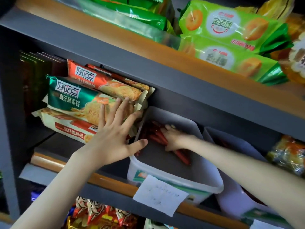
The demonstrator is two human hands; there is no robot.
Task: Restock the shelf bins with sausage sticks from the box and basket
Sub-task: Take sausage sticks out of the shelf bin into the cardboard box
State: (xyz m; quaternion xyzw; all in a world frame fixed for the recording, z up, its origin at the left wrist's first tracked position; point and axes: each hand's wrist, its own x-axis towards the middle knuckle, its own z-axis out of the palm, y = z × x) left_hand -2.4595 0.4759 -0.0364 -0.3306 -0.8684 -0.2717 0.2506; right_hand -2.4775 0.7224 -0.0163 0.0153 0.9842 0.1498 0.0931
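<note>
Left hand (115,138) splayed flat against biscuit packs (79,100).
I see my right hand (175,139) curled round sausage sticks (182,157) inside the bin (189,181).

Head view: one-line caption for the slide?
Left hand presses flat on biscuit packs; right hand grips sausage sticks inside a shelf bin.

On my feed the middle shelf (47,161) is a grey board with a wood-coloured front edge. Sitting on it, left to right: a stack of biscuit packs (74,100), a white bin (199,186) with a paper note (160,195) at its front, a second bin (231,200) just beside it, then some yellowish packets (287,156). The top shelf (115,36) has green biscuit packs (231,30).
</note>
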